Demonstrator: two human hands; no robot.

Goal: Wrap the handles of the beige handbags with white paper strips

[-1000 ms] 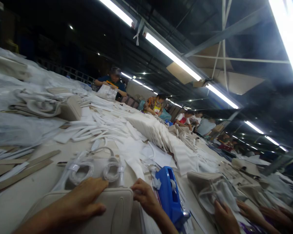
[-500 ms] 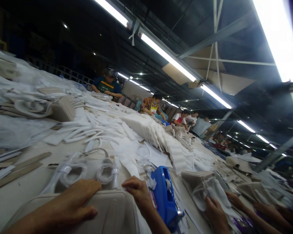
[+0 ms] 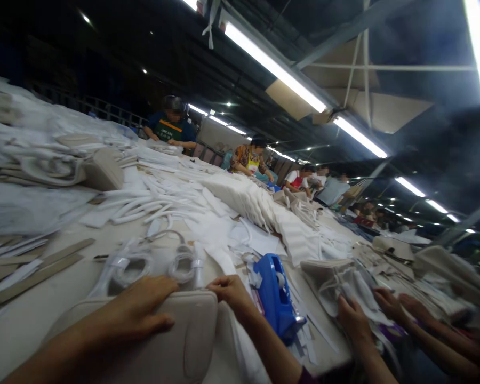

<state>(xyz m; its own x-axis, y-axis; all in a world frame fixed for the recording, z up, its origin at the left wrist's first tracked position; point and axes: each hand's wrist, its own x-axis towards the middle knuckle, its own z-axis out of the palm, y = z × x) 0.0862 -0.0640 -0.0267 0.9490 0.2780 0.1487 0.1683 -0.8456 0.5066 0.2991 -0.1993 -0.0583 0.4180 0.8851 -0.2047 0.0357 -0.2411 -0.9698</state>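
Note:
A beige handbag (image 3: 192, 336) with a smooth panel stands at the bottom of the view. Across its top edge lies my left hand (image 3: 148, 306), thumb on the near face and fingertips over the rim, gripping it. At the bag's upper right corner my right hand (image 3: 232, 293) pinches the edge between thumb and fingers; what lies under the fingertips is partly hidden. Behind the bag, handles wrapped in clear plastic (image 3: 130, 271) stand up in loops. Close to my right forearm is a blue tape dispenser (image 3: 274, 301).
White foam sheets (image 3: 240, 205) and white padding strips (image 3: 140, 208) cover the table beyond. Beige strips (image 3: 44, 272) lie at the left. At the right, a co-worker's hands (image 3: 356, 320) hold a beige and white piece (image 3: 330, 277). Other people work along the far side.
The bag and both my hands sit further right and slightly higher in view. My right fingertips have closed in on the bag's corner. The camera has tilted a little.

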